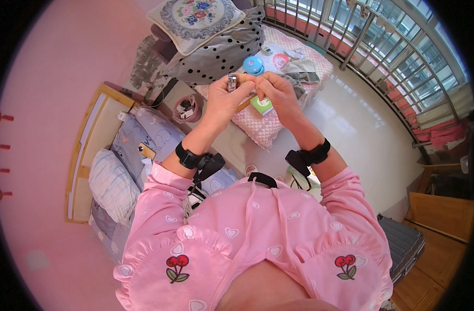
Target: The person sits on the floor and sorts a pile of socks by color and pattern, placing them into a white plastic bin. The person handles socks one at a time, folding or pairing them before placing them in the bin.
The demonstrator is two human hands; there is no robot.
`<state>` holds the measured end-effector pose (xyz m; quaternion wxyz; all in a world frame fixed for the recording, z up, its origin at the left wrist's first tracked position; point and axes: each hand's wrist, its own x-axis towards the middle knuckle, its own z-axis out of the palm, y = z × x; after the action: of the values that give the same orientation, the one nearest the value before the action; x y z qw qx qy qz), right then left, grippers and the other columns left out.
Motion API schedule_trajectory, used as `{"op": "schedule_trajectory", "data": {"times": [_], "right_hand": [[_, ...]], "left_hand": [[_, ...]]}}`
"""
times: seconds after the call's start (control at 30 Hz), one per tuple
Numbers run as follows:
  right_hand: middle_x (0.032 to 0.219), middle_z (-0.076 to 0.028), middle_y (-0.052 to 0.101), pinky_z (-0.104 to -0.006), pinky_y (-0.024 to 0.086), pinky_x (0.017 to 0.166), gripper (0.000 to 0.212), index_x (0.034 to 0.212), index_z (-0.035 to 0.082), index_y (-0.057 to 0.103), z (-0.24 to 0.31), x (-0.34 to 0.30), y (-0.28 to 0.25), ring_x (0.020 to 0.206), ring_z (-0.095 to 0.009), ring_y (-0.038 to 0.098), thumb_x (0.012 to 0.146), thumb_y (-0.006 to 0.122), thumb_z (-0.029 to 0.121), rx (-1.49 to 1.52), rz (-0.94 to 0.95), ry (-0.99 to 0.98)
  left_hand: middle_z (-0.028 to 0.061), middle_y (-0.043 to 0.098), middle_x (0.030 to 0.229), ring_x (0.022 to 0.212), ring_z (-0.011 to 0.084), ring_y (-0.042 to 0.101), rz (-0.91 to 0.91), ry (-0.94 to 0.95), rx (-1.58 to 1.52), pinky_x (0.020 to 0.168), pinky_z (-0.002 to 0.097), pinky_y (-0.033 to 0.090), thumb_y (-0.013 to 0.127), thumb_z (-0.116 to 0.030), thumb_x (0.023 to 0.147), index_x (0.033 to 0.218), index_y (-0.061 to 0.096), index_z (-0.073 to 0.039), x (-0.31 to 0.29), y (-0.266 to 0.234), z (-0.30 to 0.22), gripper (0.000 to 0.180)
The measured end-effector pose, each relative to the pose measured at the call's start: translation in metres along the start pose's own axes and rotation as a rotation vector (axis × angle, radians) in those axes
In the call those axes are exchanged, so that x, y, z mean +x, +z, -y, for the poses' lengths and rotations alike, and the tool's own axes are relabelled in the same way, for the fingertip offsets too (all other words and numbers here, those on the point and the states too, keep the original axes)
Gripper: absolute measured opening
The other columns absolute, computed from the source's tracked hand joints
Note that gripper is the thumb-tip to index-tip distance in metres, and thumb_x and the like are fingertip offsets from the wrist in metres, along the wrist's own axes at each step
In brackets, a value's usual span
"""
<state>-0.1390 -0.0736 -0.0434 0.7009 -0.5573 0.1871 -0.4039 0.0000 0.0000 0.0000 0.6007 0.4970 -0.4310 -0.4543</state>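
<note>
My left hand [226, 99] and my right hand [278, 96] are raised in front of me, their fingertips meeting in a pinch. Whatever is between those fingertips is too small to make out. A small shiny silver metal piece [231, 83] sits against the fingers of my left hand; its kind is unclear. Just beyond the hands, a round blue case [253, 65] rests on a pink quilted cover [260, 127]. Partly behind my right hand lies a green and white packet [263, 105]. Grey folded cloth [304, 71] is spread further right.
A polka-dot cloth [211, 65] and a flowered cushion [195, 20] are heaped at the far left. Left of me stand a pink basket [187, 109] and a bed with a striped pillow [114, 181] and phone [146, 150]. Metal railings [371, 31] line the window. A dark ribbed case [402, 246] stands at right.
</note>
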Motion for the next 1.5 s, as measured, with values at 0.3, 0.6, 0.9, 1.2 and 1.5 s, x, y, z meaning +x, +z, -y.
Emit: {"op": "schedule_trajectory", "data": {"times": [0.3,0.6,0.9,1.2,1.5], "right_hand": [[0.068,0.005,0.05,-0.0192,0.033,0.06,0.021,0.078,0.006,0.057,-0.004,-0.002,0.006,0.066,-0.003,0.043,0.095,0.055,0.02,-0.045,-0.055,-0.025],[0.068,0.005,0.049,-0.0199,0.033,0.058,0.023,0.077,0.009,0.055,-0.005,-0.004,0.006,0.063,-0.004,0.042,0.093,0.059,0.025,0.117,-0.031,0.074],[0.069,0.005,0.049,-0.0197,0.033,0.06,0.024,0.076,0.01,0.054,-0.004,-0.002,0.006,0.064,-0.004,0.042,0.094,0.058,0.025,0.114,-0.027,0.078],[0.069,0.005,0.049,-0.0201,0.034,0.061,0.022,0.077,0.01,0.054,-0.007,-0.004,0.003,0.065,-0.004,0.043,0.094,0.058,0.024,0.187,-0.007,0.096],[0.084,0.003,0.057,-0.0208,0.044,0.066,0.018,0.103,0.006,0.064,0.008,-0.002,-0.007,0.076,-0.005,0.051,0.092,0.058,0.02,0.059,0.052,-0.064]], "left_hand": [[-0.005,0.059,0.074,0.063,0.0024,0.044,0.023,-0.065,0.03,0.057,0.019,0.033,0.07,-0.018,0.084,0.086,0.067,-0.007,0.005,-0.008,0.001,0.012],[-0.0076,0.048,0.066,0.058,0.0034,0.038,0.14,-0.241,-0.146,0.051,0.0189,0.029,0.068,-0.017,0.085,0.092,0.066,-0.006,0.006,-0.012,-0.001,0.013],[-0.0078,0.046,0.068,0.058,0.0022,0.037,0.128,-0.285,-0.201,0.05,0.0181,0.029,0.063,-0.017,0.089,0.093,0.064,-0.005,0.007,-0.012,0.001,0.012],[-0.0064,0.05,0.073,0.058,0.0017,0.038,0.202,-0.346,-0.268,0.05,0.0177,0.031,0.064,-0.015,0.089,0.095,0.063,-0.005,0.01,-0.018,0.007,0.012],[-0.0041,0.051,0.072,0.058,0.0036,0.04,0.342,-0.461,-0.097,0.049,0.0201,0.028,0.066,-0.013,0.082,0.092,0.06,-0.007,0.008,-0.016,-0.001,0.013]]}}
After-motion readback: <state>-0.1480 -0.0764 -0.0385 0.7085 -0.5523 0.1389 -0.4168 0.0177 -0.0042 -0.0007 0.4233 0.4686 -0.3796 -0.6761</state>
